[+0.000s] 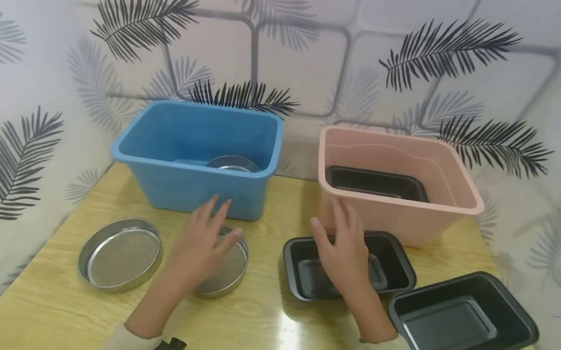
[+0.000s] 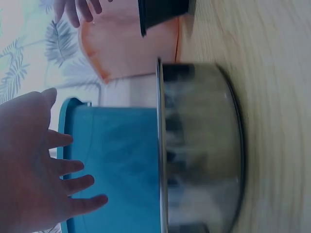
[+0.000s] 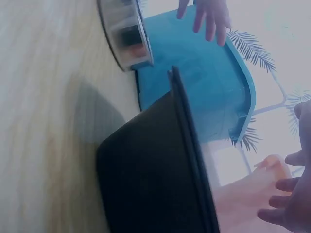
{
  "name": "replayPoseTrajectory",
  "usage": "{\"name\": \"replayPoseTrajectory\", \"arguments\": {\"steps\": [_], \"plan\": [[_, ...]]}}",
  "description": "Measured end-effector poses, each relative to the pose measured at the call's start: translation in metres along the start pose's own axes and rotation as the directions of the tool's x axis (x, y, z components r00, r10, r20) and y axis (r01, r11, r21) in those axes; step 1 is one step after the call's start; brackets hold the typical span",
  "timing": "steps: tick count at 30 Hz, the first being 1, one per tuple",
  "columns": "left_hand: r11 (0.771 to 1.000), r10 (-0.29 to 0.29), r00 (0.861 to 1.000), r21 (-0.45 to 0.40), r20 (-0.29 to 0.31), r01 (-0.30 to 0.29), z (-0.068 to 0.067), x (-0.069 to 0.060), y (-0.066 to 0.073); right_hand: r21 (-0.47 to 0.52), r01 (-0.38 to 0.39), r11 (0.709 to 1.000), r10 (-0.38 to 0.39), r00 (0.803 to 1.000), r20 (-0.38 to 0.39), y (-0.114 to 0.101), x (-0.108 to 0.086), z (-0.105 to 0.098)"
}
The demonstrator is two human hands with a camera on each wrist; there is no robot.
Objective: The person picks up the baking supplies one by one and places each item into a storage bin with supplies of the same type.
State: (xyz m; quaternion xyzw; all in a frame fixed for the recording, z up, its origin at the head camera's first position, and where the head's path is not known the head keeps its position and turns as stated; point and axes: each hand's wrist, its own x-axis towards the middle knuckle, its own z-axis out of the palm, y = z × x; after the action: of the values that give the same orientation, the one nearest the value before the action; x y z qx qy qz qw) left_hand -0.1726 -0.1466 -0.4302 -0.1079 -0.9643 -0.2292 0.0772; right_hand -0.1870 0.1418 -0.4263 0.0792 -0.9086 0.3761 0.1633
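My left hand [image 1: 201,250] hovers with spread fingers above a round silver cake tin [image 1: 233,270], partly covering it in the head view. In the left wrist view a gap shows between that hand [image 2: 34,170] and the tin's side [image 2: 201,145]. Over a black loaf pan [image 1: 379,267] reaches my right hand [image 1: 347,252], fingers extended and holding nothing. The right wrist view shows this hand [image 3: 296,189] apart from the black pan [image 3: 150,165]. Behind the hands stand a blue bin [image 1: 196,185] and a pink bin [image 1: 400,220].
Another round tin [image 1: 120,255] lies at the left of the wooden table [image 1: 263,323]. A second black loaf pan [image 1: 461,325] sits at the right, close against the first. Inside the blue bin is a round tin [image 1: 233,162]; inside the pink bin, a black pan [image 1: 375,183].
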Motion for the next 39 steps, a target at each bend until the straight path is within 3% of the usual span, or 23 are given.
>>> {"name": "replayPoseTrajectory", "arguments": {"steps": [4,7,11,17,24,27,33,39], "plan": [[0.996,-0.025,0.999,-0.091,-0.046,0.021,-0.007,-0.006,-0.012,0.170,-0.018,0.985,0.010,0.999,0.047,-0.005,0.009,0.005],[0.989,-0.041,0.996,-0.143,-0.083,0.029,-0.014,-0.011,-0.022,0.299,-0.044,0.953,0.020,0.996,0.083,-0.009,0.015,0.009],[0.983,-0.072,0.990,-0.179,-0.121,0.049,-0.024,-0.020,-0.035,0.401,-0.057,0.914,0.030,0.997,0.073,-0.013,0.020,0.013],[0.964,-0.139,0.981,-0.246,-0.138,0.102,-0.040,-0.033,-0.059,0.490,-0.068,0.869,0.026,0.995,0.093,-0.021,0.030,0.020],[0.967,-0.220,0.971,-0.154,-0.095,0.204,-0.062,-0.050,-0.092,0.580,-0.139,0.802,0.043,0.984,0.176,-0.033,0.056,0.037],[0.959,-0.248,0.965,-0.160,-0.087,0.232,-0.068,-0.057,-0.110,0.587,-0.177,0.790,0.066,0.977,0.205,-0.039,0.068,0.045],[0.958,-0.262,0.962,-0.144,-0.082,0.248,-0.074,-0.074,-0.147,0.587,-0.197,0.785,0.070,0.970,0.232,-0.045,0.092,0.059],[0.946,-0.265,0.963,-0.204,-0.039,0.252,-0.073,-0.087,-0.181,0.633,-0.208,0.746,0.068,0.969,0.239,-0.054,0.110,0.069]]}}
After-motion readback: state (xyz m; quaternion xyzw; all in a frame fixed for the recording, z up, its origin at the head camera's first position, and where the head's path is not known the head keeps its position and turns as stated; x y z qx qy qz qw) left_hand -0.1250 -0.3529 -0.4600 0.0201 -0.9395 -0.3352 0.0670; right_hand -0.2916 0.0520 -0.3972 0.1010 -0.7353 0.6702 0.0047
